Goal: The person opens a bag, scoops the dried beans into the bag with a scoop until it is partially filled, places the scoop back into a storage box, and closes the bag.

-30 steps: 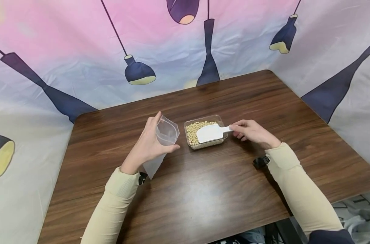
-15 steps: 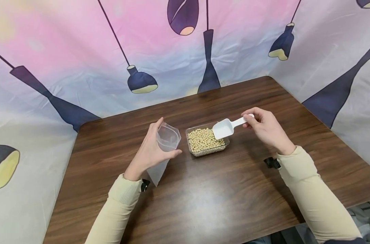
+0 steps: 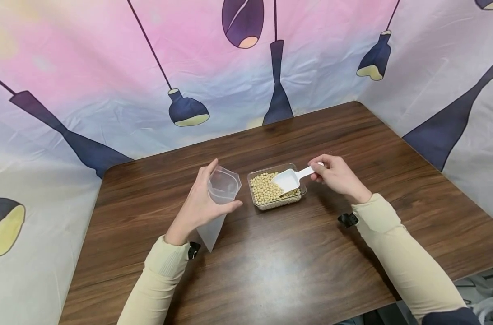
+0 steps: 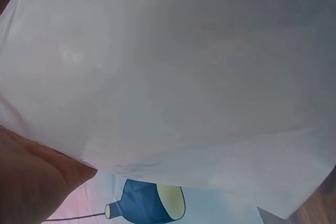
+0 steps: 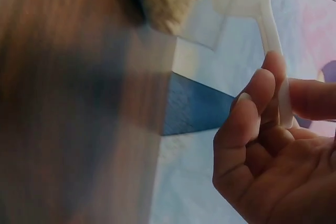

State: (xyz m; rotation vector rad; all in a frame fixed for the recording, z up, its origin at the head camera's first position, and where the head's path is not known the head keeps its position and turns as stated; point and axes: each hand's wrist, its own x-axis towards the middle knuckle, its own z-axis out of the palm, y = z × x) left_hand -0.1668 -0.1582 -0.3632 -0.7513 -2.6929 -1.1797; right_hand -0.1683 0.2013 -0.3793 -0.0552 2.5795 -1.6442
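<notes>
Pale yellow round beans (image 3: 264, 189) fill a clear rectangular container (image 3: 267, 206). My right hand (image 3: 340, 176) pinches the handle of a white scoop (image 3: 287, 181) between thumb and fingers. The scoop's front edge is down among the beans, and its bowl, tilted toward the left, looks bare inside. To the container's left, my left hand (image 3: 197, 203) holds a translucent plastic bag (image 3: 211, 230), its mouth spread between thumb and fingers. No contents show in the bag. In the left wrist view the bag (image 4: 168, 87) covers most of the picture.
Everything sits over a dark wooden table (image 3: 271, 266). A printed fabric backdrop (image 3: 230, 72) with painted lamps rises behind its far edge and along both sides. Black wrist-worn devices sit by both cuffs, such as the right one (image 3: 347, 220).
My right hand drew the scoop up and right from over the beans, turned its bowl upward, then moved back left and lowered its edge into them. My left hand keeps holding the bag.
</notes>
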